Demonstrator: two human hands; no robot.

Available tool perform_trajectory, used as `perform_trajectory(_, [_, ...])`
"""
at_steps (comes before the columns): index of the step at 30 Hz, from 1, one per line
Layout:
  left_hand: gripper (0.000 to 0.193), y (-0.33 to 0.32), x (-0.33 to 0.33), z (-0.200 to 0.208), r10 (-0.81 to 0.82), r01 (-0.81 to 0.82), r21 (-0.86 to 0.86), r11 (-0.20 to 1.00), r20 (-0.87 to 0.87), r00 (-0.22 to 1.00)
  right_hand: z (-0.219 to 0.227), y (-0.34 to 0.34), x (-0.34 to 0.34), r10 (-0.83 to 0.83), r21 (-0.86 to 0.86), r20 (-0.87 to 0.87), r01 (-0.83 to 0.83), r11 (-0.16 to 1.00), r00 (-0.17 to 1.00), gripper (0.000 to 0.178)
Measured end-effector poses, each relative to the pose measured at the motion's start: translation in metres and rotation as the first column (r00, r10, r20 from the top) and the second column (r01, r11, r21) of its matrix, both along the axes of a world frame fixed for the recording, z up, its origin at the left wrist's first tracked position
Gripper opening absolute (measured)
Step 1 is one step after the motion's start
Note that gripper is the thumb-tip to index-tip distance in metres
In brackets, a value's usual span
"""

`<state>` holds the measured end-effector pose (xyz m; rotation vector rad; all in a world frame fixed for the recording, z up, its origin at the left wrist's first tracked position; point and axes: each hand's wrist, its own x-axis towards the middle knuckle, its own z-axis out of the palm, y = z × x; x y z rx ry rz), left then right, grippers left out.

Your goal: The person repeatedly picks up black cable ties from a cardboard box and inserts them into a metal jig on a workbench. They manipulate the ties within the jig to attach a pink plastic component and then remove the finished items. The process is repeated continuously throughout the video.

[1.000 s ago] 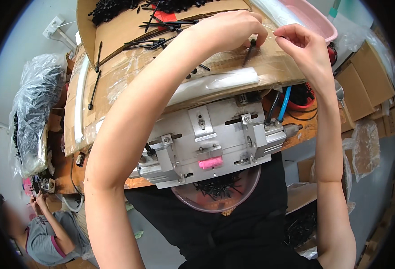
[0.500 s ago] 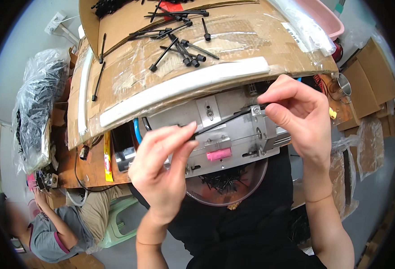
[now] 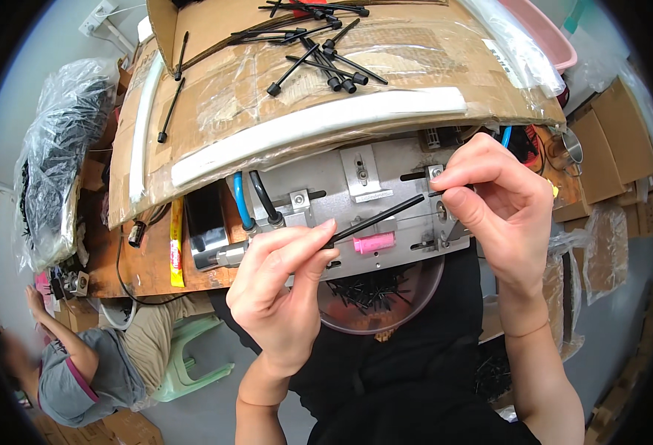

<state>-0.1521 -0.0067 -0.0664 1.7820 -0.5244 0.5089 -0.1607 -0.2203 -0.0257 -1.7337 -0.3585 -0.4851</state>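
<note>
My left hand [image 3: 278, 285] pinches the lower end of a thin black rod [image 3: 382, 216] between thumb and fingertips. The rod slants up to the right, and its free end stops just short of my right hand [image 3: 501, 200]. Thumb and forefinger of that hand are pinched on a small dark piece [image 3: 435, 193], mostly covered by the fingers. Both hands are over a metal fixture plate [image 3: 334, 178] with bolted blocks. A pink cylinder [image 3: 375, 242] lies on the plate beneath the rod. Below the plate's near edge, a clear bowl [image 3: 436, 285] holds many short black pieces.
Several black rods with thick heads [image 3: 334, 70] lie on the cardboard [image 3: 222, 111] beyond the fixture. A white foam strip [image 3: 319, 133] edges it. Blue tubing [image 3: 242, 200] and a yellow packet [image 3: 176, 245] are at left. Another person [image 3: 96, 363] sits at far left.
Earlier, the rod reached up to my right hand; now a small gap separates its tip from those fingers. My left hand has shifted slightly right and down. The whole view has shifted a little.
</note>
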Motion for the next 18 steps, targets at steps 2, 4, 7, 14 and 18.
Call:
perform_trajectory(2, [0.024,0.0017,-0.001,0.0002,-0.026,0.026,0.027,0.999,-0.005,1.0,0.0036,0.0022,-0.0018,-0.018,0.01,-0.032,0.019,1.0,0.999,0.007])
perform_trajectory(4, [0.024,0.0022,-0.0017,0.0,-0.032,0.033,0.033,0.999,-0.01,0.999,0.005,0.0016,-0.0029,-0.023,-0.028,-0.029,0.022,0.999,0.999,0.008])
perform_trajectory(7, [0.024,0.0028,-0.0021,-0.0013,-0.036,0.036,0.028,0.999,-0.012,0.999,0.0054,0.0005,-0.0039,-0.028,-0.051,-0.025,0.027,0.998,0.999,0.009])
perform_trajectory(14, [0.022,0.0026,-0.0043,-0.0001,-0.049,0.05,0.029,0.998,-0.03,0.998,0.0081,-0.0027,-0.0076,-0.045,-0.093,-0.022,0.043,0.995,0.999,0.01])
perform_trajectory(18, [0.027,-0.0005,-0.0068,0.0013,-0.03,0.028,-0.024,0.999,-0.069,0.997,0.0104,-0.0021,-0.0098,-0.045,-0.138,-0.026,0.041,0.99,0.999,0.011])
